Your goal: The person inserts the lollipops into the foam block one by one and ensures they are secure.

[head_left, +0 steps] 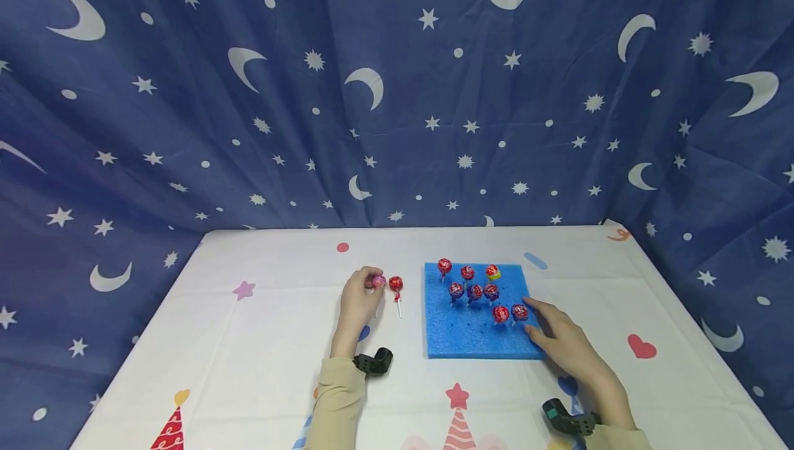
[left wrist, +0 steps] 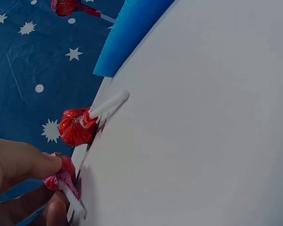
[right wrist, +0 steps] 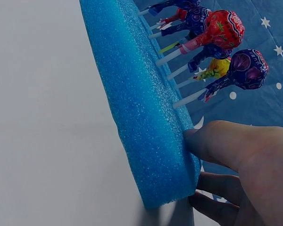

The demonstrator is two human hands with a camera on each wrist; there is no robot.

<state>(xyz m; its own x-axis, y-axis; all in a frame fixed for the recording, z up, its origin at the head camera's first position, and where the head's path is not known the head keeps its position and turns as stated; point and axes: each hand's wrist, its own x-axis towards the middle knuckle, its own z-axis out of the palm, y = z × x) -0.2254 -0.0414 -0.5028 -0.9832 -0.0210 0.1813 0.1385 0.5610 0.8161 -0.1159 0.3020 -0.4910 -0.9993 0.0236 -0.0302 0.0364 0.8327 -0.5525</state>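
Observation:
My left hand [head_left: 358, 305] pinches a pink-wrapped lollipop [left wrist: 61, 176] by its head between thumb and fingers. Its white stick points down close to the tabletop; whether it touches, I cannot tell. Just to the right, a red-wrapped lollipop [head_left: 395, 284] lies on the table. A blue foam block [head_left: 459, 340] holds several lollipops [head_left: 474, 292] upright by their sticks, with red, dark purple-blue and yellow wrappers. At the block's right edge, my right hand [head_left: 567, 343] holds on, thumb over the top face and fingers against the side [right wrist: 217, 188].
A white tablecloth [head_left: 248, 346] with printed coloured shapes covers the table. Behind it hangs a dark blue curtain [head_left: 397, 160] with moons and stars. Dark wrist cameras [head_left: 374, 362] are strapped to both wrists.

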